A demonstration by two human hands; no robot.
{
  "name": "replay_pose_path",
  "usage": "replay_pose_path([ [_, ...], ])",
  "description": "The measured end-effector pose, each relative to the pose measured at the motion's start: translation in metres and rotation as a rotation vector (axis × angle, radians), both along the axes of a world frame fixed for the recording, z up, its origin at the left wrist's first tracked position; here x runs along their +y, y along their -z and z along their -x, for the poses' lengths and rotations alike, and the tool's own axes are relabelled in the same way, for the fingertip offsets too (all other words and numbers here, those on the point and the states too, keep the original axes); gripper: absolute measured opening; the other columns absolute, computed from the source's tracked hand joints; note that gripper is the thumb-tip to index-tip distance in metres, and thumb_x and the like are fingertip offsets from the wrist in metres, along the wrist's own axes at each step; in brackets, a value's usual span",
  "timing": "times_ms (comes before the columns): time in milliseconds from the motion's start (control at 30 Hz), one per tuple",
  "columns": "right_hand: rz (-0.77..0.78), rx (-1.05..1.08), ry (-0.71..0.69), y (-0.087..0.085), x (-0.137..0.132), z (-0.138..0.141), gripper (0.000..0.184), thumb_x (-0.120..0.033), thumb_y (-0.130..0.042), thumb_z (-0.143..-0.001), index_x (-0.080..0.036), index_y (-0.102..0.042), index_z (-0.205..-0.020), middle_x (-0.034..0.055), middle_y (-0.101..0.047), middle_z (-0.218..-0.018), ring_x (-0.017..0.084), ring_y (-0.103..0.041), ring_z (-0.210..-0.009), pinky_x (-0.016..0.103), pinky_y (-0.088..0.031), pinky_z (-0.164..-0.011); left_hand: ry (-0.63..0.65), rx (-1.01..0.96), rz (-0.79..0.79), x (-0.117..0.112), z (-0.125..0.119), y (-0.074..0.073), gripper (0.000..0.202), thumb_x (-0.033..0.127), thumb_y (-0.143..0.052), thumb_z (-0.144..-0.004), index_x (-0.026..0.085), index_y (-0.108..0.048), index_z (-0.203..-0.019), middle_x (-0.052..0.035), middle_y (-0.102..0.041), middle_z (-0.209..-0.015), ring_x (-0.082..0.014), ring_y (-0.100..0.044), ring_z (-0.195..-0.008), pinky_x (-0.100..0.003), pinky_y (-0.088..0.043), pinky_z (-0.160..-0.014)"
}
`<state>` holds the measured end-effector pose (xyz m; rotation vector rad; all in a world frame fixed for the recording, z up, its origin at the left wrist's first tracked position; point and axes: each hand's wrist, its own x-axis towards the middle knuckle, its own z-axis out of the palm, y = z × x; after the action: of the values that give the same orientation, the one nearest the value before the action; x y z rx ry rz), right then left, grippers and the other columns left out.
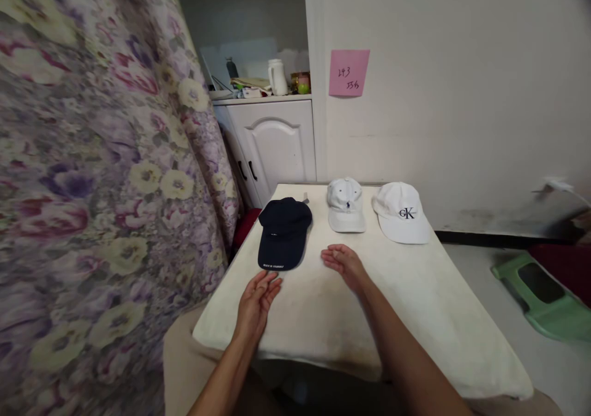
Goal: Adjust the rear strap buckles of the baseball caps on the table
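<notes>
Three caps lie in a row at the far end of a white table (415,305). A dark navy cap (283,231) is on the left, a white cap with a small emblem (346,204) in the middle, a white cap with black letters (401,213) on the right. My left hand (255,302) rests flat on the table just below the navy cap's brim, fingers stretched out, holding nothing. My right hand (344,263) lies on the table to the right of the navy cap, fingers loosely curled and apart, empty.
A flowered curtain (92,188) hangs close along the left. A white cabinet (272,145) with a jug and clutter on top stands behind. A pink note (348,72) is stuck on the wall. A green stool (540,293) sits on the floor at right.
</notes>
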<state>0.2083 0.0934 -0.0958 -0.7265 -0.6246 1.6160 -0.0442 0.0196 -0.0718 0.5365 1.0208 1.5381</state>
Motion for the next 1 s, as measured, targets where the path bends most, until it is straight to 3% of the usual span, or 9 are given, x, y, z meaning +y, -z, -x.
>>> replay_pose_path([
  [133,0.011,0.018,-0.067,-0.002,0.003,0.045,0.041,-0.026,-0.087,-0.060,-0.012,-0.067,-0.092,0.0131,-0.076,-0.092,0.024,-0.073,-0.087,0.036,-0.056,-0.081,0.013,-0.012,-0.013,0.000,0.001,0.002,0.038,0.011,-0.075,-0.071,0.014,-0.061,-0.107,-0.0127,-0.076,-0.101,-0.0224,-0.074,-0.087,-0.035,-0.057,-0.085],
  [267,0.037,0.018,-0.040,0.001,0.010,0.069,0.038,-0.027,-0.086,-0.062,-0.014,-0.066,-0.092,0.0086,-0.076,-0.089,0.021,-0.073,-0.084,0.033,-0.057,-0.078,0.036,-0.025,-0.016,-0.001,0.003,0.002,0.042,0.012,-0.076,-0.071,0.012,-0.060,-0.109,-0.0135,-0.076,-0.102,-0.0218,-0.074,-0.086,-0.035,-0.057,-0.085],
  [467,0.053,0.007,0.012,0.007,0.009,0.071,0.037,-0.027,-0.087,-0.061,-0.014,-0.065,-0.088,0.0059,-0.074,-0.082,0.020,-0.073,-0.080,0.030,-0.056,-0.074,0.048,-0.050,-0.018,0.000,0.006,0.002,0.048,0.009,-0.073,-0.073,0.016,-0.054,-0.117,-0.0117,-0.076,-0.102,-0.0205,-0.074,-0.083,-0.034,-0.057,-0.083],
  [833,0.068,0.058,-0.028,0.002,0.011,0.070,0.043,-0.028,-0.091,-0.053,-0.015,-0.067,-0.086,0.0050,-0.075,-0.084,0.019,-0.071,-0.081,0.031,-0.054,-0.078,0.075,-0.053,-0.006,0.003,0.010,0.003,0.062,0.012,-0.076,-0.071,0.018,-0.049,-0.126,-0.0124,-0.076,-0.102,-0.0199,-0.074,-0.082,-0.034,-0.057,-0.083],
  [1000,0.107,0.098,-0.085,0.000,0.017,0.069,0.043,-0.026,-0.089,-0.056,-0.016,-0.066,-0.090,0.0064,-0.076,-0.082,0.016,-0.070,-0.071,0.030,-0.053,-0.073,0.077,-0.045,-0.013,0.002,0.009,0.003,0.067,0.014,-0.078,-0.071,0.020,-0.046,-0.129,-0.0124,-0.076,-0.102,-0.0193,-0.074,-0.081,-0.032,-0.057,-0.082],
])
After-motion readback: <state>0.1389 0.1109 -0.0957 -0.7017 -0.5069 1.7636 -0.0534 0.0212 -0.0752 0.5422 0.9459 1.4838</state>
